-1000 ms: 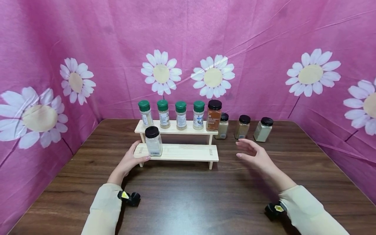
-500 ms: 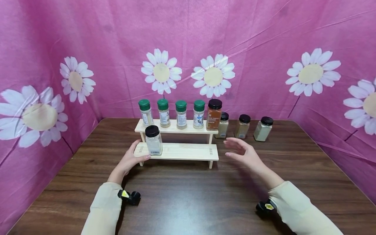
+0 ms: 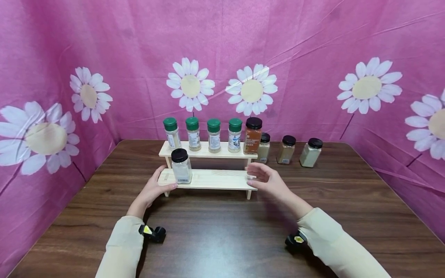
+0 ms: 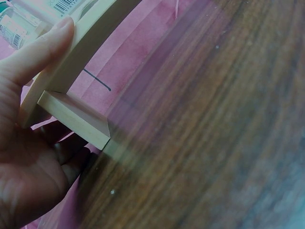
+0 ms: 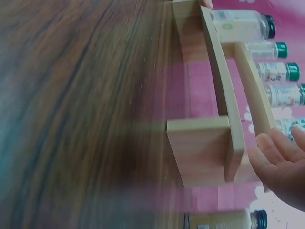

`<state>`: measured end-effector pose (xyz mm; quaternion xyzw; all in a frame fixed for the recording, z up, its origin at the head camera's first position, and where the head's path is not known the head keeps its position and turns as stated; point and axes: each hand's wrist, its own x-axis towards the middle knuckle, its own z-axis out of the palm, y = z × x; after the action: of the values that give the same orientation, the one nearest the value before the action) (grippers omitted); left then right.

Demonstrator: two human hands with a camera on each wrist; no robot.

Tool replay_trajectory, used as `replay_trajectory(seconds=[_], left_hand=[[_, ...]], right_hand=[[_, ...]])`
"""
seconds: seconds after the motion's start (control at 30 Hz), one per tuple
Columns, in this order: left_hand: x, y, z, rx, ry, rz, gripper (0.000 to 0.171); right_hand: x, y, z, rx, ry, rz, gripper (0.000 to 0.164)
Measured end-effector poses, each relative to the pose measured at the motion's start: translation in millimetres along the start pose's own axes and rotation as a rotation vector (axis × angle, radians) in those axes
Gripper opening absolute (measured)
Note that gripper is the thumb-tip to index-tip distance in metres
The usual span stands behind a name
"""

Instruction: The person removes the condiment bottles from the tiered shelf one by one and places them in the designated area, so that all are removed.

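Note:
A two-tier wooden rack (image 3: 219, 179) stands on the table. My left hand (image 3: 152, 189) grips the left end of its lower shelf. In the left wrist view the thumb (image 4: 47, 47) lies over the shelf's edge, with the fingers around the end by the leg (image 4: 78, 121). On that shelf, close to the thumb, stands a square jar of white contents (image 3: 182, 170) with a black lid. My right hand (image 3: 269, 180) is at the rack's right end, its fingers loosely bent and holding nothing. Whether it touches the wood I cannot tell.
Several green-lidded spice bottles (image 3: 214, 141) and a red sweet pepper jar (image 3: 252, 139) line the upper shelf. Behind and right of the rack stand three black-lidded jars, among them a brown one (image 3: 286, 152) and a pale green one (image 3: 310, 155). A pink flowered cloth (image 3: 222, 46) hangs behind.
My right hand has moved left, from beside the loose jars to the rack's right end. The left hand, the rack and the jars have stayed put.

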<state>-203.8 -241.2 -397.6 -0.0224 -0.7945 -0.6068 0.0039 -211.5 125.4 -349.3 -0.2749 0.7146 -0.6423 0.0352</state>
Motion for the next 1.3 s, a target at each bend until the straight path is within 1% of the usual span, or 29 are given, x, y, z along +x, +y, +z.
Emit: replay_trajectory(seconds=[0.2,0.33,0.47,0.63,0.77,0.93,1.0,1.17,1.3], left_hand=[[-0.2,-0.7,0.7,-0.014,-0.004,0.010,0.086],[0.0,-0.6,0.8,-0.004,-0.001,0.007,0.086],[-0.7,-0.1,0.5,0.000,-0.001,0.007,0.086],[-2.0,0.3,0.2,-0.019,-0.004,0.007,0.086],[-2.2,0.2,0.2,-0.035,-0.006,0.017,0.085],[-1.6,0.5,0.7,-0.038,-0.007,0.024,0.085],[-1.4,0.6,0.9,-0.035,-0.007,0.022,0.085],[-1.2,1.0,1.1,-0.025,-0.006,0.025,0.085],[-1.3,1.4,1.6,-0.026,-0.003,0.031,0.084]], right_hand=[[7,4,14,0.020,-0.042,0.017,0.048],[11,7,20,0.037,-0.058,0.012,0.048],[15,10,26,0.019,-0.055,0.001,0.047],[21,9,36,-0.006,-0.049,-0.005,0.047],[25,5,47,-0.002,-0.042,0.014,0.047],[28,-17,69,0.011,-0.025,0.061,0.046],[29,-25,76,0.015,-0.016,0.068,0.046],[34,-26,91,0.016,0.015,0.069,0.048],[39,-25,101,0.005,0.019,0.074,0.050]])
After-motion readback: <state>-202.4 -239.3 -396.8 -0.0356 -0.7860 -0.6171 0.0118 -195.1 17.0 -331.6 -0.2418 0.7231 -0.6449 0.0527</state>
